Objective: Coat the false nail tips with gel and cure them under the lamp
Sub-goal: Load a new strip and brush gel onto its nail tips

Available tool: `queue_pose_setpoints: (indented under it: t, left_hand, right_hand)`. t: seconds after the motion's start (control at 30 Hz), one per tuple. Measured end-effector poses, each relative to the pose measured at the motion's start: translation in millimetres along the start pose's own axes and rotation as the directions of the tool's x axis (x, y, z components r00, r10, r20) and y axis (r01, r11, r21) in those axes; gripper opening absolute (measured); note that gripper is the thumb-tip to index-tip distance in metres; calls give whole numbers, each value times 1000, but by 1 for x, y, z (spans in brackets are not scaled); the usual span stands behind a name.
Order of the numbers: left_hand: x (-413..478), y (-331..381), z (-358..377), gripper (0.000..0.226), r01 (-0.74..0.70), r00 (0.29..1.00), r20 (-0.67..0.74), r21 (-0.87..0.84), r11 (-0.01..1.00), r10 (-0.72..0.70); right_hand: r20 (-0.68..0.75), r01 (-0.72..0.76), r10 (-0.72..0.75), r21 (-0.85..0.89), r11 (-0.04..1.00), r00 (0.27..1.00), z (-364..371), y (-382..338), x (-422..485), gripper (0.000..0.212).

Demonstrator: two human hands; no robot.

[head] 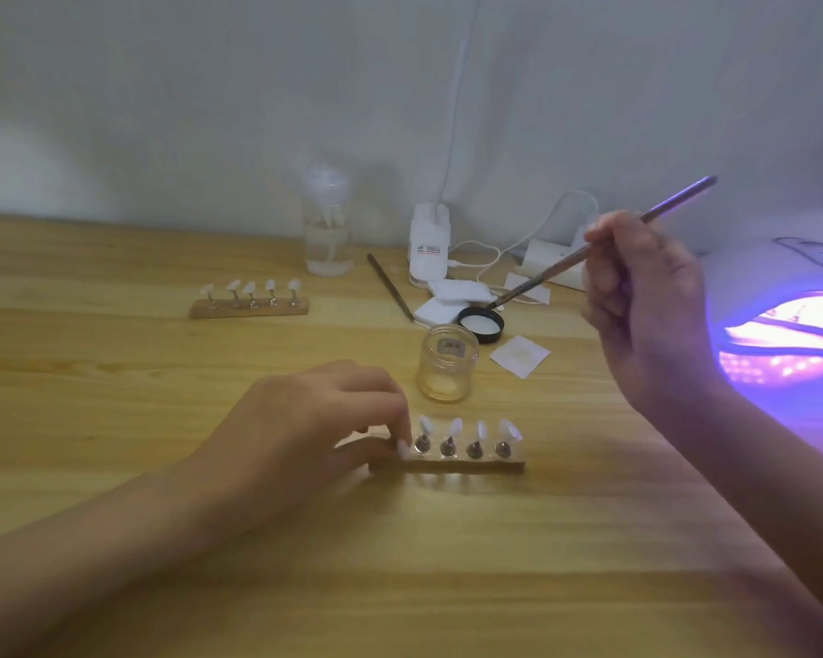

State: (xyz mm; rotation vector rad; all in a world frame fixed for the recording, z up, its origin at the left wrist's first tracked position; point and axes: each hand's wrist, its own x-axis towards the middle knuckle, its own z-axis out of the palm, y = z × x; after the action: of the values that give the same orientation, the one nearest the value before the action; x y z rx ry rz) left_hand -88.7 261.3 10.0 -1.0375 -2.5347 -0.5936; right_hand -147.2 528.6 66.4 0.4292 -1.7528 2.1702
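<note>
A pale wall backs the wooden desk [115, 372]. Behind and left of the gel jar [447, 368], a spare holder [248, 307] stands clear. Just in front of the jar, the left hand [305, 420], grip closed, pinches the end of the working holder [466, 463], steadying the nail tips [454, 427] for coating. Right of the jar, the right hand [647, 296] grips the raised brush [566, 261]. Farther right, the lit lamp [780, 334] waits within reach for curing.

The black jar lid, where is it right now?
In the head view the black lid lies on the table right of centre, just behind the open glass jar, near the tip of the brush in the right hand.
</note>
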Motion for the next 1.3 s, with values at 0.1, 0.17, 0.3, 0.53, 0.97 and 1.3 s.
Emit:
queue_pose_setpoints:
  t: [0.1, 0.17, 0.3, 0.53, 0.97, 1.3]
  left_hand:
    - [12, -7, -9, 6, 96, 992, -70, -99, 990, -103]
    - [27, -17, -11, 7, 202, 966, -89, -323, 925, -242]
    - [55, -28, 0, 10, 330, 884, -32, -662, 673, -466]
    - [56, -29, 26, 9, 255, 868, -74, -782, 568, -491]
    - [56, -37, 34, 16, 213, 879, -113, -776, 594, -463]
    - [55, -34, 33, 8, 277, 882, -85, -704, 654, -464]
  right_hand:
    - [-59, 57, -61, -72, 996, 996, 6, 4, 7, 30]
    - [-12, 93, -96, -157, 983, 995, 7, 11, 10, 25]
    - [147, 109, -66, -306, 946, 987, 10, 29, 6, 15]
    - [233, 114, -24, -383, 917, 972, 17, 45, -6, 7]
    - [157, 0, 41, -252, 968, 987, 14, 53, -10, 5]
    - [-63, -279, 287, 114, 954, 956, -3, 59, -8, 21]
